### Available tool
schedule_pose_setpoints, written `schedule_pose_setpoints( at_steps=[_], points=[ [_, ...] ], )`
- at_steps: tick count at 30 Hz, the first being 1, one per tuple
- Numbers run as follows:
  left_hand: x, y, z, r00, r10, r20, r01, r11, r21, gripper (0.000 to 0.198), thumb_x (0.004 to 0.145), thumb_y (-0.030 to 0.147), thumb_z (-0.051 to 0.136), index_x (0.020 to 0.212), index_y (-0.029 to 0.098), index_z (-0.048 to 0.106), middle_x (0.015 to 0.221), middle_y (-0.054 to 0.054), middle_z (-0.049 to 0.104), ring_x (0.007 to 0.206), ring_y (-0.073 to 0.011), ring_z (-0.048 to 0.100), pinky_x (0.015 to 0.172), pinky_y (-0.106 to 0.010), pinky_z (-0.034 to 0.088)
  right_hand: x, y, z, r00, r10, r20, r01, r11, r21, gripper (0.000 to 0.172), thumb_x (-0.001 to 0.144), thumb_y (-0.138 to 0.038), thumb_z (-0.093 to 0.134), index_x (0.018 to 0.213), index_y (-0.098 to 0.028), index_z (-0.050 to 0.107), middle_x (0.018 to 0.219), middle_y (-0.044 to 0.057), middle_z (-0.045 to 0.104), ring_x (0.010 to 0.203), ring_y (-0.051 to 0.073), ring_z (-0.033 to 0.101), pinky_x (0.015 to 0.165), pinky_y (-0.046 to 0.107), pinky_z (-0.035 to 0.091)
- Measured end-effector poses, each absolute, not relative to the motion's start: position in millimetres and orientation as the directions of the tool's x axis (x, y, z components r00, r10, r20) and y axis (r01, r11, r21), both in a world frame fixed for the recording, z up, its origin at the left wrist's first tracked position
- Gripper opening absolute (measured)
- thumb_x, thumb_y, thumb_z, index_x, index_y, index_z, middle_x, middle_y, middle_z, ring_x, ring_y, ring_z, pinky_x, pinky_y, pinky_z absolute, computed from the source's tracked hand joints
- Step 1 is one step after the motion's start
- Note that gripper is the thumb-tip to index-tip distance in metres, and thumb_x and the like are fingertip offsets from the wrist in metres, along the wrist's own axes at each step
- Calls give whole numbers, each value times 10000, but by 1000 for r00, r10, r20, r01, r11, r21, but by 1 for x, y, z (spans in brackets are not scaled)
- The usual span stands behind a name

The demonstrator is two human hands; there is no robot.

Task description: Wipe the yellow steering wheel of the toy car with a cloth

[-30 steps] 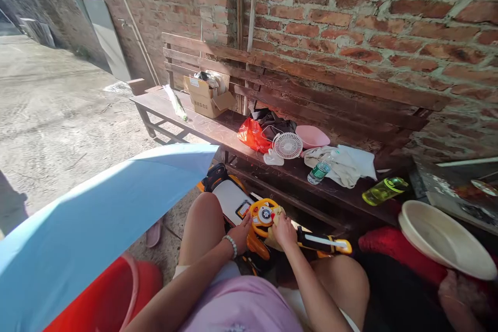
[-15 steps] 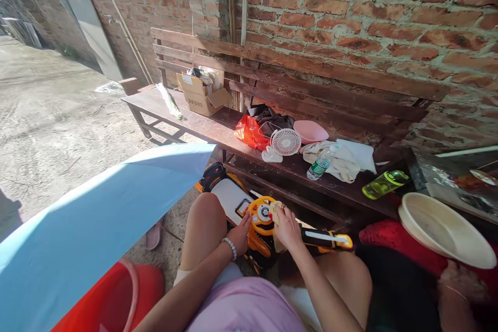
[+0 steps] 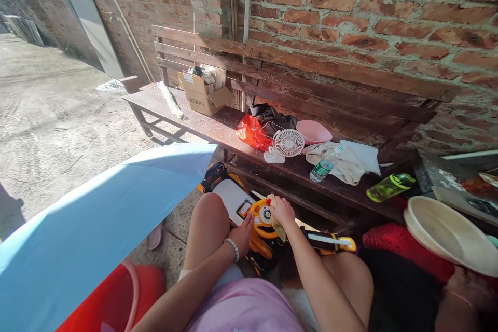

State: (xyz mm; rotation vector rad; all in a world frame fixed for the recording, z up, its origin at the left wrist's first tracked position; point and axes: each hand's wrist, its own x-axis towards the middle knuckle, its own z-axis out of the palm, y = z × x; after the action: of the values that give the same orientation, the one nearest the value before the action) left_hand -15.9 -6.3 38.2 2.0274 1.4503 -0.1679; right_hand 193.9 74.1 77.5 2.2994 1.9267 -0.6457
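A weathered brick wall point(image 3: 350, 15) is fronted by a dark wooden slatted bench point(image 3: 202, 127), on which a brown cardboard box point(image 3: 200, 96), a red plastic bag point(image 3: 252, 134) and a small white fan point(image 3: 288, 142) are set out. A pale blue umbrella canopy point(image 3: 81, 212) is spread across the lower left, above a bright red plastic tub point(image 3: 143, 290). Between a seated person's bare knees point(image 3: 206, 228) is held a yellow-and-black toy ride-on car point(image 3: 233, 202), judged to be of stiff, hollow moulded plastic, light yet bulky, with its round yellow steering wheel point(image 3: 262, 218) offering the surest hold. The wheel is placed directly under both hands. The left hand point(image 3: 241, 234), marked by a white beaded bracelet point(image 3: 232, 249), is laid against the toy beside the rim, its fingers only loosely curled; whether the rim is actually gripped cannot be told. The right hand point(image 3: 282, 211) is closed over a soft, crumpled cream cloth point(image 3: 277, 223), which is pressed to the wheel's upper edge and hangs below the fist.
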Motion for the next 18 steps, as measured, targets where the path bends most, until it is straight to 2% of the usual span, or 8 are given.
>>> schedule_pose_setpoints(
  at_steps=[3,6,9,11,13,15,16,18],
  points=[
    [-18,-6,37,401,802,-442,877,-197,438,1062,847,165,709,1787,225,216,1848,-179,150,1271,-435,728,1081,-538,614,199,54,75,269,876,-401,908,-370,-198,423,1065,-399,490,1363,-152,660,1329,207,735,1249,292,712,998,355,505],
    [-18,-5,35,419,809,-412,861,-211,462,1115,842,168,727,1795,224,151,1851,-183,130,1334,-426,696,1135,-530,584,202,31,70,330,844,-423,864,-450,-225,422,1069,-419,487,1327,-132,658,1296,219,763,1214,310,741,977,368,525],
    [-17,-4,37,434,806,-402,852,-222,475,1159,826,189,731,1798,210,100,1857,-177,85,1357,-414,682,1164,-531,566,202,7,60,364,836,-411,804,-504,-314,439,1060,-442,492,1329,-136,654,1279,211,781,1197,313,753,985,376,539],
    [-15,-2,40,433,796,-423,855,-214,472,1135,826,195,720,1795,188,129,1860,-174,49,1365,-416,677,1182,-534,553,199,-9,49,403,830,-386,714,-549,-434,425,1028,-438,518,1303,-155,677,1248,188,798,1195,307,758,991,365,547],
    [-15,-2,43,427,792,-436,856,-199,477,1101,831,190,720,1788,181,175,1863,-171,36,1413,-418,642,1214,-521,527,192,-25,36,457,807,-374,535,-585,-610,386,957,-435,577,1210,-183,723,1184,159,821,1173,308,767,967,351,567],
    [-14,-1,47,423,792,-440,855,-188,483,1071,843,182,720,1782,184,204,1863,-174,45,1454,-412,609,1233,-503,507,182,-40,21,502,757,-420,235,-586,-775,341,862,-458,647,1077,-216,754,1099,124,839,1115,313,782,897,343,599],
    [-13,-1,48,418,793,-443,859,-187,477,1056,850,173,713,1779,179,213,1862,-181,51,1458,-410,606,1230,-500,508,177,-46,14,508,726,-464,60,-567,-822,330,810,-474,681,1023,-234,756,1057,102,844,1079,314,789,856,344,614],
    [-12,-2,51,412,791,-453,872,-198,448,1031,854,147,689,1773,150,221,1857,-201,62,1441,-405,622,1210,-497,525,170,-52,4,486,678,-551,-248,-497,-831,349,709,-491,740,971,-261,749,990,58,844,1006,306,799,800,350,636]
  ],
)
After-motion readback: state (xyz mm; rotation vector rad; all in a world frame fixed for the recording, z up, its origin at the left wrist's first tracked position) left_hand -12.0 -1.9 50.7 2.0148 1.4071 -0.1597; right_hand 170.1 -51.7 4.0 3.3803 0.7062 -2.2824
